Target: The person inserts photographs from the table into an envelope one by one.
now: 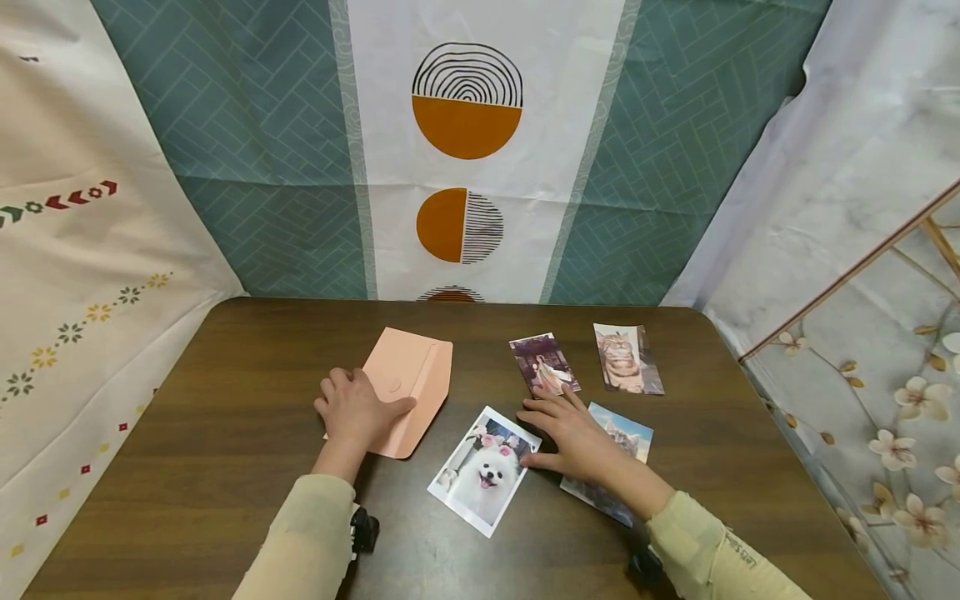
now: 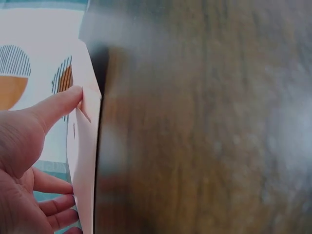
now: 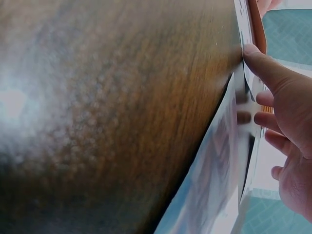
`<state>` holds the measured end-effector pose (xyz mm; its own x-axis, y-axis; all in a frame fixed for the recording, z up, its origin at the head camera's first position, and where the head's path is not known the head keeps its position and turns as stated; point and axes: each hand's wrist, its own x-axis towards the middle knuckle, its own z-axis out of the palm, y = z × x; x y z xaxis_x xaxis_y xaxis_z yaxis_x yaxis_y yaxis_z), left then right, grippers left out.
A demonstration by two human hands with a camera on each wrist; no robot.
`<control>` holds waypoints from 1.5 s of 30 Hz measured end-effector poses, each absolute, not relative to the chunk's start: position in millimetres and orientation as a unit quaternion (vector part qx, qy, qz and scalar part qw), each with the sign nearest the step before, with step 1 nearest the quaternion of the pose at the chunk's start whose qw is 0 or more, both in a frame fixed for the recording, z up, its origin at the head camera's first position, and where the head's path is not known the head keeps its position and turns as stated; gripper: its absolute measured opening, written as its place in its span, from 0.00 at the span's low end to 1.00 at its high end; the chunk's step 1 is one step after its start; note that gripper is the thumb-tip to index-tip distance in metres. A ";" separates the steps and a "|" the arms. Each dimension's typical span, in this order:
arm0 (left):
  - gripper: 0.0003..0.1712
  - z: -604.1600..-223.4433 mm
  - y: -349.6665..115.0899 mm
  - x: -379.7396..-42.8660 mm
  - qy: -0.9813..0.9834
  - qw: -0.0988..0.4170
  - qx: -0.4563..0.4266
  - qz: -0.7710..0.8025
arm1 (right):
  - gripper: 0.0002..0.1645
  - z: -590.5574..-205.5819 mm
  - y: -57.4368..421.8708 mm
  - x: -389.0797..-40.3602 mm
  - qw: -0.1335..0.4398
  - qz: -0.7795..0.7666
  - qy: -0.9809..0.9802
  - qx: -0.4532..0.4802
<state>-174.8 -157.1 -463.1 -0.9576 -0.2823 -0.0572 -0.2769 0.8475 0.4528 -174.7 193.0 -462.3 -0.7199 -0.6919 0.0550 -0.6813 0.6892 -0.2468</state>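
A pink envelope lies on the left of the table with its flap folded out. My left hand rests over its left part, thumb and fingertips spread on the paper; the left wrist view shows the thumb against the envelope's face. A photo of a white dog wearing flowers lies tilted in the middle. Beside it is my right hand, fingers spread, thumb tip right at the photo's right edge. Under that hand and wrist lies a cat photo with blue sky, partly hidden.
Farther back lie a dark photo of a figure in a pale dress and an orange cat photo. The brown wooden table meets a patterned cloth at its back edge, with more cloth hanging at both sides.
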 end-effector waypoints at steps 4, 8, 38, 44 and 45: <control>0.58 -462.9 -158.7 -175.6 -0.955 0.009 0.153 -0.253 | 0.43 -462.9 193.1 -175.2 0.017 -0.122 0.920 -0.372; 0.57 -461.2 -160.5 -176.6 -0.949 0.008 0.161 -0.270 | 0.43 -463.2 192.9 -175.2 0.014 -0.122 0.920 -0.373; 0.58 -455.9 -163.0 -181.5 -0.927 0.013 0.190 -0.322 | 0.42 -461.9 190.6 -176.7 0.000 -0.119 0.917 -0.380; 0.60 -458.7 -159.4 -182.0 -0.918 0.055 0.192 -0.342 | 0.39 -462.7 190.3 -176.9 -0.023 -0.113 0.914 -0.390; 0.60 -458.9 -158.7 -182.0 -0.916 0.061 0.193 -0.347 | 0.39 -462.8 190.3 -176.9 -0.024 -0.112 0.914 -0.389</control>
